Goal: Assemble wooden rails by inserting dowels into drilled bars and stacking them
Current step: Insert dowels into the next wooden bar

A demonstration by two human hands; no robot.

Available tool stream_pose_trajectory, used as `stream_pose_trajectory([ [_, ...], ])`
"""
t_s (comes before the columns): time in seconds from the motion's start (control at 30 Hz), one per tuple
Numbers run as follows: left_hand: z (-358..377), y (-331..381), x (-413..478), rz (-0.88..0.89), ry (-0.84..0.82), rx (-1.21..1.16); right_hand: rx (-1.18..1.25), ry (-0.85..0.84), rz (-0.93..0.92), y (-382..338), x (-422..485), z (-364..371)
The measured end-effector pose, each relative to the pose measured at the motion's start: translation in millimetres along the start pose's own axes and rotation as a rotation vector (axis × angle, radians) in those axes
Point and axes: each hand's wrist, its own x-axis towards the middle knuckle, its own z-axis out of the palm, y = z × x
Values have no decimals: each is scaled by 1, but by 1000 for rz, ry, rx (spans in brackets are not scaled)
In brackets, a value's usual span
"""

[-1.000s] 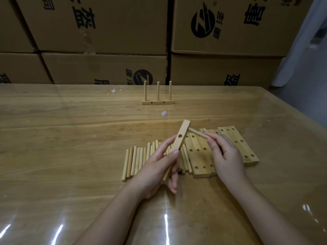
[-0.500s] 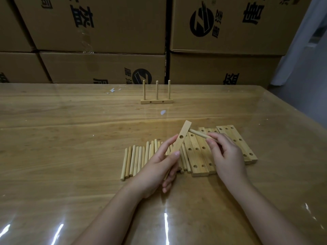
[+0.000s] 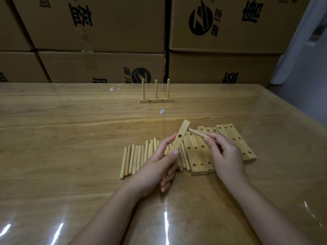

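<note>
Cardboard boxes [image 3: 106, 23] fill the background, and a glossy wooden tabletop [image 3: 70, 138] sits under us. We've got the drilled bar [image 3: 178, 138] tilted up off the tabletop, with the left grip [image 3: 155, 167] curled round its lower half. The right grip [image 3: 224, 152] pinches a dowel [image 3: 196, 133] by its near end. Its tip touches the bar's upper part at a slant, and we can't tell if it's actually in a hole.

Our worry: at that angle the tip probably jams on a hole's edge or skids off. Push too hard and the bar could twist loose and drop onto the loose dowels [image 3: 136, 160] and spare bars [image 3: 196, 152] just below, scattering them. The finished rail [image 3: 155, 99] stands well apart, so it's likely fine.
</note>
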Motion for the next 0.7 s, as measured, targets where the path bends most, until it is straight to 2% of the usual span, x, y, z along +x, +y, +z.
stream_pose_trajectory([
  [0.7,-1,-1,-1,-10,0,51,69,-61,91,-2,-2,-5],
])
